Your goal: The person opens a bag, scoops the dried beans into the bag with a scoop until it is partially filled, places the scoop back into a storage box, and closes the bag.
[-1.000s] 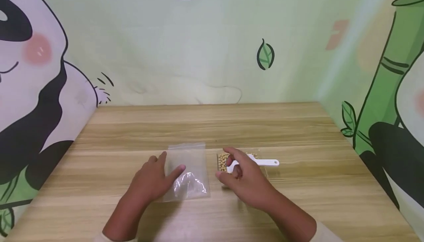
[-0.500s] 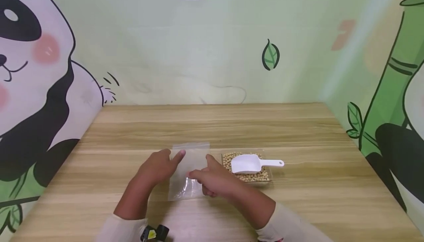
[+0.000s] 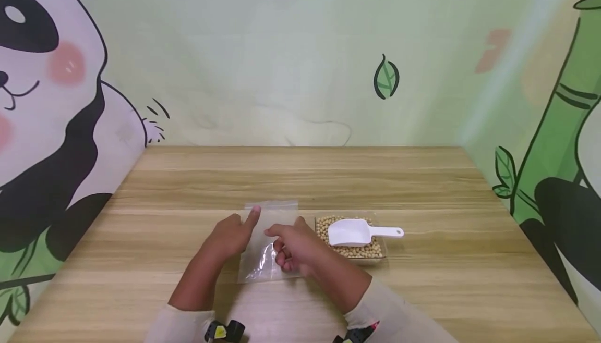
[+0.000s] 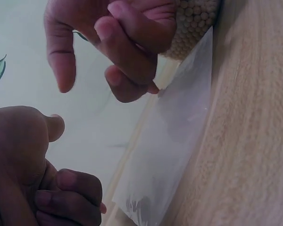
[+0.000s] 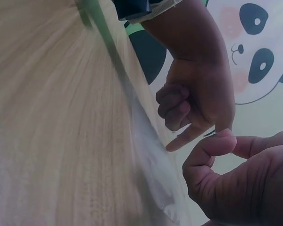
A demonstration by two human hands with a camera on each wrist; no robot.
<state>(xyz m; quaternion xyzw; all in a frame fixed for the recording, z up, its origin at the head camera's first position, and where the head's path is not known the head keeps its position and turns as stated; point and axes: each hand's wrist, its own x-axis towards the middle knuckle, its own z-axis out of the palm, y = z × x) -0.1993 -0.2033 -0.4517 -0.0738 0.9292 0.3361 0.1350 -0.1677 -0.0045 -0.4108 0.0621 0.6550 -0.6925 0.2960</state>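
Note:
A clear zip bag (image 3: 277, 213) lies flat on the wooden table, its zip edge at the far side. My left hand (image 3: 230, 236) is over the bag's left edge, thumb raised; the right wrist view shows its index finger (image 5: 179, 141) reaching toward the bag and the other fingers curled in. Above the bag's right part is my right hand (image 3: 298, 246), index finger straight and the others loosely bent. Neither hand holds anything. In the left wrist view, one right-hand fingertip (image 4: 153, 88) is right at the bag's surface.
Right of the bag stands a clear box (image 3: 371, 262) of pale dried beans (image 3: 363, 252). A white scoop (image 3: 349, 232) rests on the beans, handle pointing right over the rim. A printed wall (image 3: 281, 72) rises behind the table (image 3: 300, 171).
My right hand has left the scoop and moved left over the bag, uncovering the scoop and beans. My left hand has turned, thumb now pointing up and away.

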